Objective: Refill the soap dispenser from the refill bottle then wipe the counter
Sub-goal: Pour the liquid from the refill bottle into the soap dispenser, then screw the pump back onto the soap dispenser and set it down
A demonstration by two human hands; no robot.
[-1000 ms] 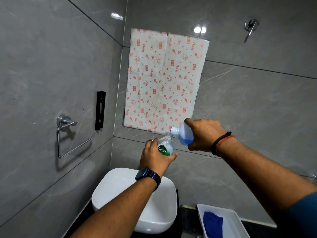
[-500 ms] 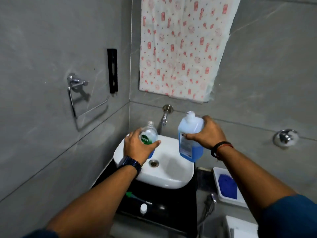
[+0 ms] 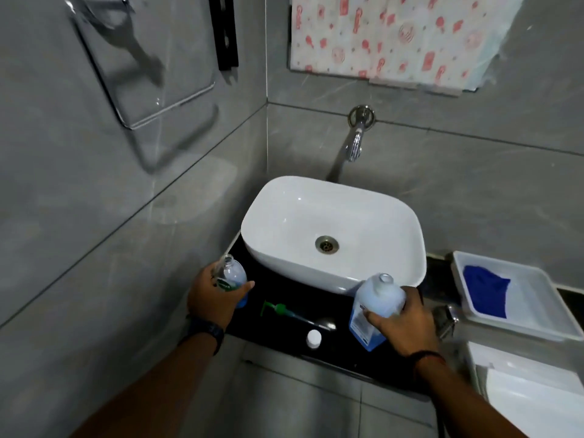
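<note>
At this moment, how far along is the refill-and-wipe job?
Pouring looks finished: the left hand holds the dispenser bottle and the right hand the refill bottle, both upright and open. Left: refit the pump and white cap, then wipe with the blue cloth.

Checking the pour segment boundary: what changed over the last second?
Pouring has ended. The right hand brought the refill bottle from tipped over the dispenser to upright, down at the black counter. The left hand lowered the soap dispenser to the counter's left end. Both hands keep their holds; pump and cap stay put.
</note>
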